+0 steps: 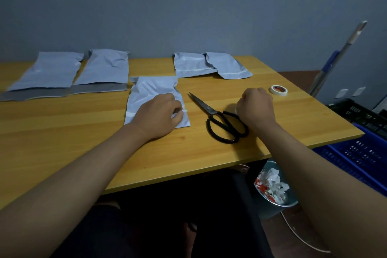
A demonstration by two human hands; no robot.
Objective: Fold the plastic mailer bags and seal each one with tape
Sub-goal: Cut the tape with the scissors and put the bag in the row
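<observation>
A folded white mailer bag (150,90) lies in the middle of the wooden table (83,142), with a strip of pale tape (130,114) across its lower part. My left hand (159,116) rests on this bag, its fingertips pressing on the tape near the bag's right edge. My right hand (256,107) is curled in a fist beside the black scissors (219,119), its fingers round a small pale thing that looks like a tape roll (235,109), mostly hidden. A second roll of tape (279,90) lies flat at the right.
Two unfolded mailers (52,71) (104,69) lie at the back left and two folded ones (192,65) (230,66) at the back right. Below the table's right edge stand a bin of paper scraps (272,190) and blue crates (360,153).
</observation>
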